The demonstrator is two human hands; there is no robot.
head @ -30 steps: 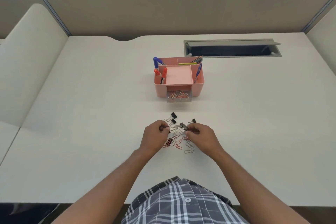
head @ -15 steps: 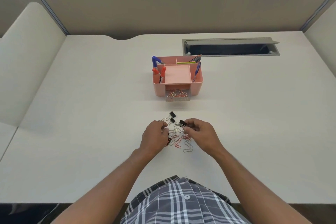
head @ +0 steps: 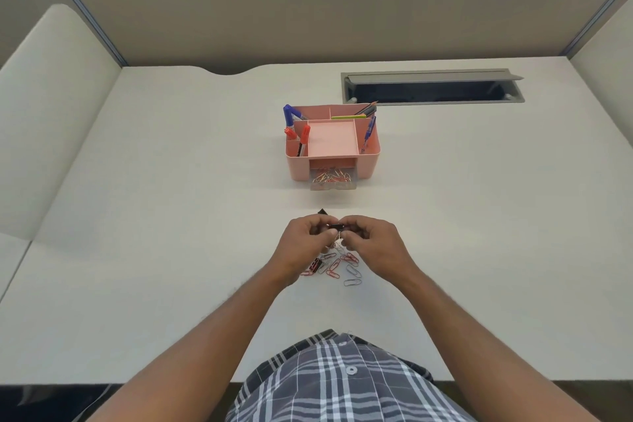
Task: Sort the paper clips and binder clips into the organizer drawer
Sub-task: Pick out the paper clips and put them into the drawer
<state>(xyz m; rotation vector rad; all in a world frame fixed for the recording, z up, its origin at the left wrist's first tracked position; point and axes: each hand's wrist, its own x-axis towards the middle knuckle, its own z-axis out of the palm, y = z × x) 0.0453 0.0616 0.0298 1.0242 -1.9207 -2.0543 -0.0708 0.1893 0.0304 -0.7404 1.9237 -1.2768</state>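
Your left hand (head: 301, 245) and right hand (head: 373, 245) meet at the centre of the frame, fingers curled, both pinching one black binder clip (head: 335, 226) held between them just above the tabletop (head: 171, 216). Its wire handles hang below, mostly hidden by your fingertips. Under and just below your hands lies a scatter of paper clips (head: 339, 267), red and silver, partly covered by your left palm. Another binder clip (head: 322, 212) pokes out just above your left hand, only its corner visible. Higher in the frame stands the pink organizer (head: 371, 151), its clear drawer (head: 333, 181) pulled out with paper clips inside, too small to count.
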